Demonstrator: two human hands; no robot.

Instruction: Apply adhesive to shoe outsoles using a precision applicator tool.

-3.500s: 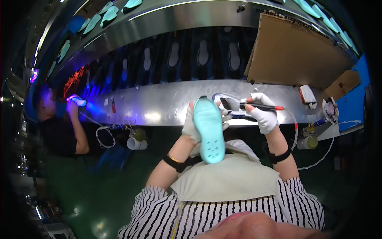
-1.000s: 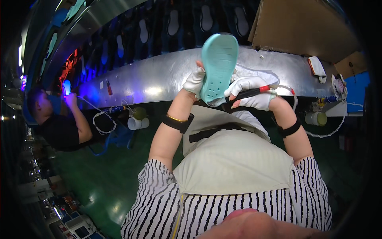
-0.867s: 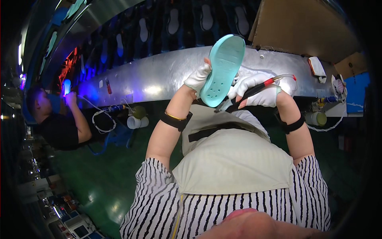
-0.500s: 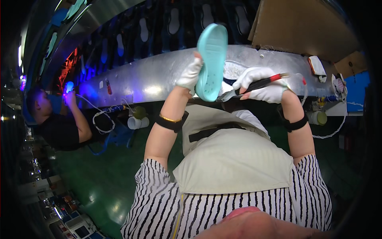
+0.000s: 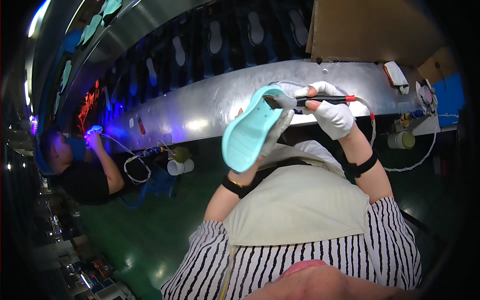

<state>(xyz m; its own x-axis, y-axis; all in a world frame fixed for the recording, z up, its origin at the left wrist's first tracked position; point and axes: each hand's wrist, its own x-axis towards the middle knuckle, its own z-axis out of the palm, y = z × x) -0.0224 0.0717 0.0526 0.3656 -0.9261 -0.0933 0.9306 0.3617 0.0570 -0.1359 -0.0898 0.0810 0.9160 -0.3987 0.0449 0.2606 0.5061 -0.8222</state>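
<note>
The person's gloved left hand [image 5: 278,132] grips a turquoise shoe sole [image 5: 246,139] from beneath, tilted before a metal bench [image 5: 192,112]. The gloved right hand [image 5: 334,116] holds a brush [image 5: 322,100], bristles at the sole's far end. Leftward, a co-worker [image 5: 85,172].

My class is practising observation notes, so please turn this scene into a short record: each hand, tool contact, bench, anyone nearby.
Left hand: white-gloved left hand supports a turquoise, foot-shaped shoe sole from beneath
Right hand: white-gloved right hand, some fingertips bare, grips a flat brush with a black, red-ended handle
Contact: dark bristles appear to meet the sole's far end
Bench: shiny metal bench; brown cardboard panel at right
Nearby: co-worker in black at left, holding a blue-lit object
</note>
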